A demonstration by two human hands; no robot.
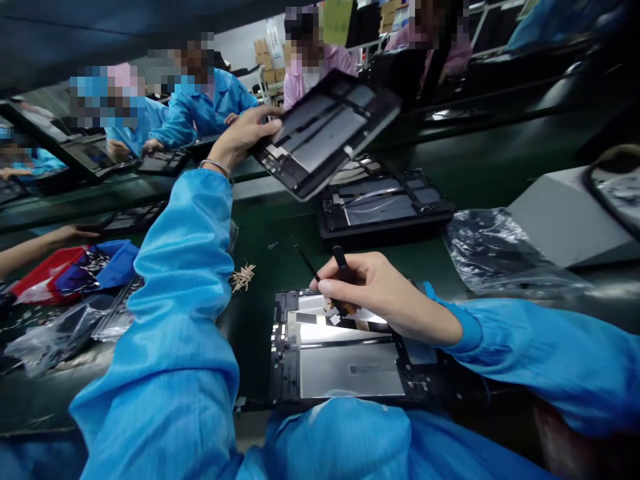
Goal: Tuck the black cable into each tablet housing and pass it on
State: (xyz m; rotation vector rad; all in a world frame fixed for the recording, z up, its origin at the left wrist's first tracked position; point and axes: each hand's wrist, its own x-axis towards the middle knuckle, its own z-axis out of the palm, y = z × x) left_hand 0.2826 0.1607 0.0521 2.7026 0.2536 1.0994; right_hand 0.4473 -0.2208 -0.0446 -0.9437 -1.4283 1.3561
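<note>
Fingers of the left hand [250, 133] close on the near-left corner of a raised device [333, 130], the thumb lying on its upper face. This flat, dark-framed unit is held tilted in the air, its open inside with silvery panels showing. Lower down, the right hand [385, 290] pinches a slim black tool [343, 264] between thumb and fingers, with a thin dark point reaching out past the fingertips. Just beneath those fingers is a small component [336, 319] with pale and orange patches; whether the hand grips it too, I cannot tell.

Under the right hand, a second open device [350, 370] lies flat on the green bench [267, 243], close to the person's body, with a label on its silvery panel. Beyond it, partly behind the raised unit, another open device [385, 203] rests on a dark base. Left of the second device is a small heap of pale sticks [243, 277].

To the right are a crumpled clear bag [500, 257] and a grey box [575, 217]. At far left, another person's hand [67, 235] reaches in above a red bin [43, 277] and blue bins [117, 263], with plastic bags [55, 340] nearer. Across the bench sit co-workers in blue [210, 100] and pink [295, 83] clothing.
</note>
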